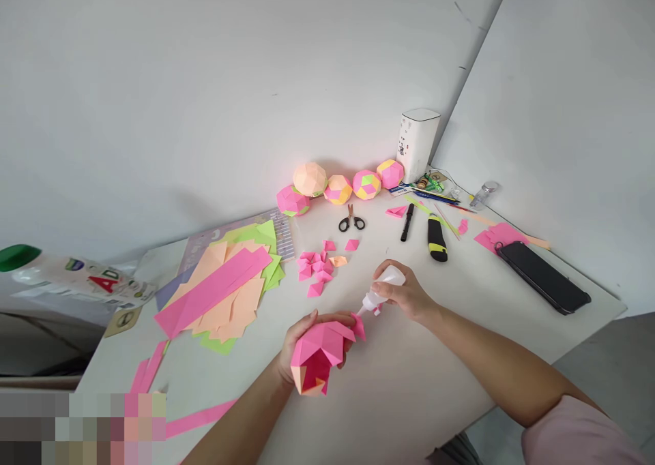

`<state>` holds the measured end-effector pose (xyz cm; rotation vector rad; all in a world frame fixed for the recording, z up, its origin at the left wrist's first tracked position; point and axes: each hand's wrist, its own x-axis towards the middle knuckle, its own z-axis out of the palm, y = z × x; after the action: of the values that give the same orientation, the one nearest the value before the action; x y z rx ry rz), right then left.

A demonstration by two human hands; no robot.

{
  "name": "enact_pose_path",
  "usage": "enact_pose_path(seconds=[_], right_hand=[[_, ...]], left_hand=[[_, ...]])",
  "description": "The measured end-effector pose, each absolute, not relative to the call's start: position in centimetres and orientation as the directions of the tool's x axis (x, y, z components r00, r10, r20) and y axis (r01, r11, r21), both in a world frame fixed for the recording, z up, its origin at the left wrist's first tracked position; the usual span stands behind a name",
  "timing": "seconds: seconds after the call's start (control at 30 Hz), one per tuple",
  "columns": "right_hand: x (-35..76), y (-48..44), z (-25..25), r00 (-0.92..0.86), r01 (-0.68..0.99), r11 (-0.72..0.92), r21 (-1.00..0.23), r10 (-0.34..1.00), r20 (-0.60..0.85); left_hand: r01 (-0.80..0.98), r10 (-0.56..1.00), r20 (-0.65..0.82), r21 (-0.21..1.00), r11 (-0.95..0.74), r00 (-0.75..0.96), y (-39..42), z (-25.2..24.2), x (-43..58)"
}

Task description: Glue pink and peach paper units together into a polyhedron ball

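Squeeze bottle (391, 276) in right fingers (393, 292); red “AD” on green-capped bottle (84, 274)

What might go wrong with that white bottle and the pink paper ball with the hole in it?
The right hand holds the white squeeze bottle nozzle-down at a small pink flap; squeezing too hard might spill its contents onto nearby fingers.

The left hand cups the pink paper ball, whose gaping side might crumple under a tight grip.

Loose folded pieces lie close beyond; a stray knock could scatter them.
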<state>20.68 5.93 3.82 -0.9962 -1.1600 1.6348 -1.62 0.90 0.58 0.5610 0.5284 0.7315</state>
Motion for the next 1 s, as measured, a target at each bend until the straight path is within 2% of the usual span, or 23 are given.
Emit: enact_pose_path(seconds=[0.8,1.0], right_hand=[[20.73,6.03,3.84,-0.320,-0.245,-0.210,-0.946,0.939,-0.126],[20.83,5.99,3.83,-0.319,-0.265,-0.195,-0.944,0.942,-0.105]], left_hand=[[-0.434,0.738,-0.233,0.682,0.588,0.633,0.86,0.88,-1.64],[-0.457,0.743,-0.242,0.659,0.598,0.623,0.79,0.65,-1.62]])
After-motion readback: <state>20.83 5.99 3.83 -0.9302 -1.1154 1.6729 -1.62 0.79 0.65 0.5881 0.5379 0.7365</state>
